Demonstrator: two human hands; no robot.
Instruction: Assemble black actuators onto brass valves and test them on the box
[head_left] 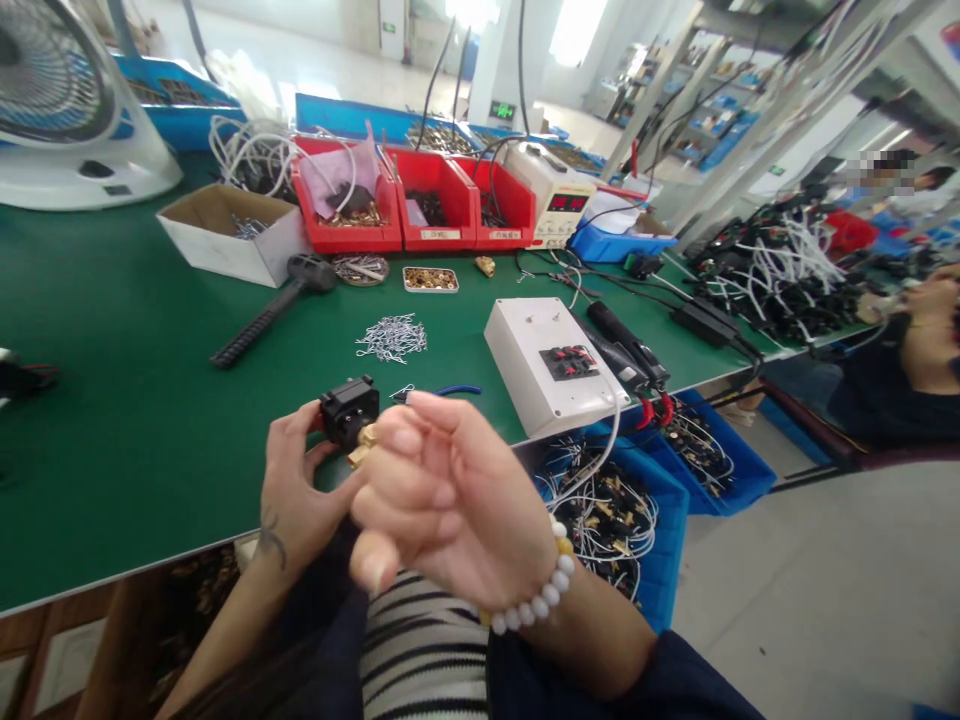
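My left hand (304,490) grips a black boxy part (349,410) by its sides, just above the front of the green table. A brass fitting (363,446) shows at the part's right side, partly behind my right fingers. My right hand (450,500), palm toward me and fingers curled, is closed beside that fitting. Whatever is inside those fingers, if anything, is hidden. Beyond it lie a blue-handled tool (459,389), partly covered by the hand, and a loose pile of silver wire clips (392,338).
A black hammer (274,308), a tray of brass pieces (430,279) and red bins (439,205) stand farther back. To the right are a white switch box (536,350) and black-handled tools (626,345). Blue crates (671,560) of wired parts sit below the table edge. Another person (907,350) sits at far right.
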